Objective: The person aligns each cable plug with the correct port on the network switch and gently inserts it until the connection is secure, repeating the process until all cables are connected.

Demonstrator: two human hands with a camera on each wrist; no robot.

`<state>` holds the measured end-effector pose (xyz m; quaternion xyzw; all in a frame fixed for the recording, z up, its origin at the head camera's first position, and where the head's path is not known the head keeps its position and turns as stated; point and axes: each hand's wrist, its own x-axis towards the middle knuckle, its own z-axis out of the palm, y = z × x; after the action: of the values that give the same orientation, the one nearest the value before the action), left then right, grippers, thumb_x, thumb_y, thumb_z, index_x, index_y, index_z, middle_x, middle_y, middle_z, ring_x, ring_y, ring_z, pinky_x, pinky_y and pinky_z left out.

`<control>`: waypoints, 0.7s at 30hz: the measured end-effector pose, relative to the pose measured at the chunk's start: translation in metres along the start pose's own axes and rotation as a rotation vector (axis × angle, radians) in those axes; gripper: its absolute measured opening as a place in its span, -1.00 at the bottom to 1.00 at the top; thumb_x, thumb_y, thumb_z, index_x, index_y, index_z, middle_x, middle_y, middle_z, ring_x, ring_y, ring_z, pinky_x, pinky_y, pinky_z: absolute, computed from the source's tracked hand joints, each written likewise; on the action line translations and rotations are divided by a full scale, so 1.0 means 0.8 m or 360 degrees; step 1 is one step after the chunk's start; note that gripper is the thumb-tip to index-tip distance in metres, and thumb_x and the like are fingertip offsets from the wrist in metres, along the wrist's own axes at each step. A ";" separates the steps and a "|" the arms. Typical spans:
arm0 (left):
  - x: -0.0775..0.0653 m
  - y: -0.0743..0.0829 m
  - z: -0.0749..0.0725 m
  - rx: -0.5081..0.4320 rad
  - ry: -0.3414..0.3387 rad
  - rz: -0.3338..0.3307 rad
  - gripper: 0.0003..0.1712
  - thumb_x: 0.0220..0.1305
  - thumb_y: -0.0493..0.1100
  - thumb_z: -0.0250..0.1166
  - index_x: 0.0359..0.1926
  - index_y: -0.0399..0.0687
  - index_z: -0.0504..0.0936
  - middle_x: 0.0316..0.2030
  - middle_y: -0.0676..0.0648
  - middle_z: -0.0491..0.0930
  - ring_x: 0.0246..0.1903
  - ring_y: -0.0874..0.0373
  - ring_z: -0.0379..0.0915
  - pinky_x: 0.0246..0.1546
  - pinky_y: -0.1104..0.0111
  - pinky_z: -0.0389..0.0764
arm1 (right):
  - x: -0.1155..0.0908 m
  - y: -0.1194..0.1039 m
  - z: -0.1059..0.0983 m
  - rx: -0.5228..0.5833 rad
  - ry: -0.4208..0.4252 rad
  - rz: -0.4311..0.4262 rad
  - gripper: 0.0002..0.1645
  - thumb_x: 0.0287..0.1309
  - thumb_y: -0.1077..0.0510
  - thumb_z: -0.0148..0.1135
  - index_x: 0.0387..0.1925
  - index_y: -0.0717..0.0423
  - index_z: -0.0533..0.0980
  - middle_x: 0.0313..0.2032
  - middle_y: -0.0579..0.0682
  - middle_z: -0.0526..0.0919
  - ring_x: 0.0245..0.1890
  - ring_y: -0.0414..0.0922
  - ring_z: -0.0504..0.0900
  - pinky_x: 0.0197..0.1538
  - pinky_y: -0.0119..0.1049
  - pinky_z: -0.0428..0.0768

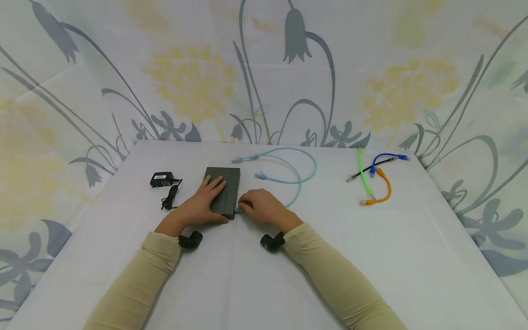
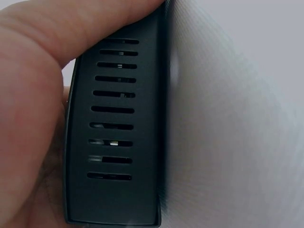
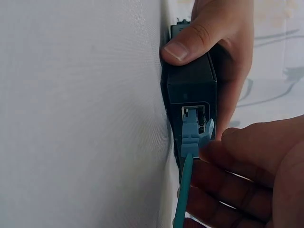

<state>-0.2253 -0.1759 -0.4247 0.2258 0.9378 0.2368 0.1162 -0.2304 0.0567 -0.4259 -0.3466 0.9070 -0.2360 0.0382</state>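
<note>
Left of centre, the right hand (image 1: 262, 207) pinches a plug (image 3: 190, 137), seemingly part-way into the box (image 1: 229, 192) under the spread left hand (image 1: 201, 205), the adapter (image 1: 162, 179) unconnected.

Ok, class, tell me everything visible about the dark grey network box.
The dark grey network box is a flat rectangular case, plastic by its look, lying on the white cloth right of the black power adapter. Vent slots line its near side. The left hand rests its fingers on top, its thumb against that side. A light blue Ethernet plug sits in the mouth of a port on its right side, the right hand at the plug; whether it is fully seated is unclear.
</note>
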 end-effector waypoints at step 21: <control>0.000 0.002 0.000 -0.0006 -0.0003 -0.0012 0.28 -0.01 0.22 0.48 0.54 -0.06 -0.08 0.55 -0.11 -0.23 0.51 -0.22 -0.57 0.38 -0.21 0.04 | 0.009 0.022 -0.022 0.0024 0.0094 0.0104 -0.73 0.35 0.08 0.14 -0.08 0.09 0.67 -0.18 -0.06 0.73 -0.21 -0.17 0.65 -0.10 -0.27 0.60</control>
<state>-0.2246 -0.1747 -0.4239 0.2223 0.9380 0.2381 0.1183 -0.2503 0.0706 -0.4178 -0.3093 0.9168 -0.2515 0.0218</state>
